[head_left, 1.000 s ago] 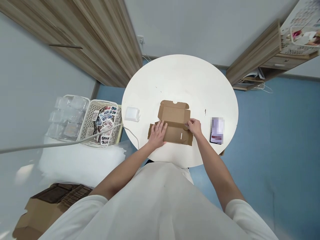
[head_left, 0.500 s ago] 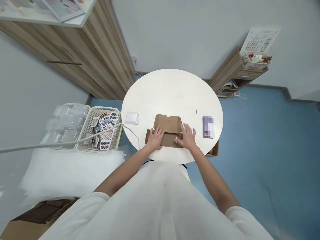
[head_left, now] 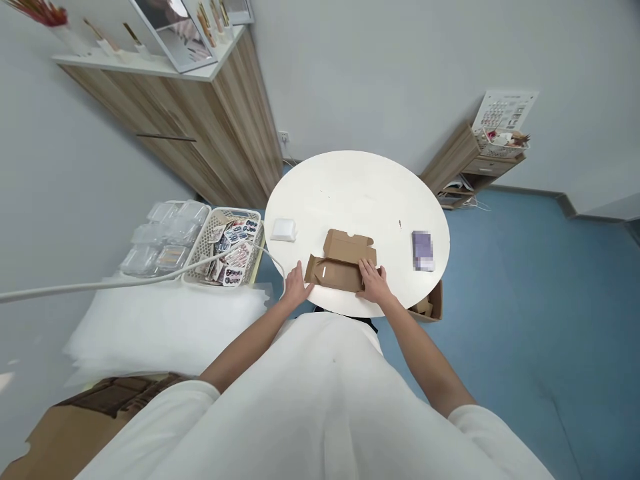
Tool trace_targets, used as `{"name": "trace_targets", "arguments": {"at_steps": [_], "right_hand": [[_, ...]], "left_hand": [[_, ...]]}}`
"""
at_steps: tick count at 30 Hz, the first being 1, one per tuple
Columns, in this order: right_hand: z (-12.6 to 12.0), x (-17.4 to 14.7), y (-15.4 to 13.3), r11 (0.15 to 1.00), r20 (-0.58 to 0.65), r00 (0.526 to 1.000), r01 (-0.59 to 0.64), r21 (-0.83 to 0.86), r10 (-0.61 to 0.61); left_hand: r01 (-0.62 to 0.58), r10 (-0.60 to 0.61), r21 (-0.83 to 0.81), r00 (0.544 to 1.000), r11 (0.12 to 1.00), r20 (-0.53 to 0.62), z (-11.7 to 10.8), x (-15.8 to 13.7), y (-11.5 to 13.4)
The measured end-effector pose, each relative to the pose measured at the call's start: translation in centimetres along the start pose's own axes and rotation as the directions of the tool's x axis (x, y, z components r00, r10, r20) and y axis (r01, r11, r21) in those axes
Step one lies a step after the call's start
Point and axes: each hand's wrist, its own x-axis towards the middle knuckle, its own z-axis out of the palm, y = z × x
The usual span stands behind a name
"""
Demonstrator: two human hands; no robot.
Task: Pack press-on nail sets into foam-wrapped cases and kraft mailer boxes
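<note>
A brown cardboard mailer box point(head_left: 343, 273) lies unfolded in part on the white round table, its lid panel point(head_left: 350, 248) laid back on the far side and its low tray part nearer me. A small white strip shows inside the tray. My right hand point(head_left: 374, 283) grips the tray's right end, fingers over the far part and thumb at the near edge. Beside the left end is my left hand point(head_left: 296, 288), thumb and fingers spread, the thumb close to the near left corner. Whether it touches the cardboard I cannot tell.
On the table point(head_left: 355, 180) are a white stack of pads point(head_left: 283, 229) at left and a purple, blurred packet point(head_left: 423, 251) at right. A pale cable point(head_left: 220, 255) crosses from the left. White baskets point(head_left: 227, 247) hold packets and clear cases. A cardboard carton point(head_left: 431, 304) stands below right.
The tray's left end wall now stands up. My left hand has moved off the cardboard to its left end; my right hand has closed onto the right end. The view has shifted.
</note>
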Motion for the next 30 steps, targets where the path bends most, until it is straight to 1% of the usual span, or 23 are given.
{"name": "trace_targets", "arguments": {"at_steps": [2,5,7,10,13,18,22,25,27,30], "right_hand": [[0.1,-0.1,-0.2,1.000,-0.003,1.000,-0.009,0.017,0.010],[0.2,-0.2,-0.7,0.999,-0.008,0.999,-0.031,0.038,0.031],[0.2,-0.2,-1.0,0.997,-0.009,0.999,-0.052,0.048,0.053],[0.3,-0.3,-1.3,0.995,-0.003,0.997,-0.078,0.060,0.078],[0.4,-0.3,-1.6,0.992,0.007,0.995,-0.100,0.074,0.100],[0.6,-0.1,-2.2,0.992,0.015,0.996,-0.093,0.089,0.092],[0.7,0.1,-2.5,0.990,0.011,0.995,-0.096,0.100,0.095],[0.7,0.1,-2.5,0.991,0.009,0.996,-0.093,0.091,0.093],[0.7,0.1,-2.5,0.993,0.014,0.996,-0.085,0.086,0.085],[0.5,0.0,-2.4,0.995,0.035,0.998,-0.051,0.088,0.048]], "left_hand": [[-0.029,0.030,-0.070,1.000,0.997,0.004,0.3,0.4,-0.2],[-0.066,0.070,-0.163,0.997,0.984,0.021,0.5,1.3,0.5],[-0.055,0.059,-0.224,0.998,0.973,0.015,0.5,1.7,1.1],[-0.021,0.011,-0.303,0.999,0.953,-0.036,0.3,1.8,1.6],[-0.027,0.002,-0.355,0.997,0.935,-0.072,0.0,1.5,2.0],[-0.102,0.097,-0.374,0.995,0.922,-0.033,-0.1,0.7,3.2],[-0.088,0.083,-0.347,0.996,0.934,-0.029,0.1,0.3,3.9],[-0.110,0.114,-0.323,0.993,0.940,-0.006,0.1,0.3,3.9],[-0.089,0.094,-0.332,0.996,0.939,-0.001,0.0,0.5,3.9],[-0.005,0.014,-0.335,1.000,0.942,0.025,-0.1,1.2,4.0]]}}
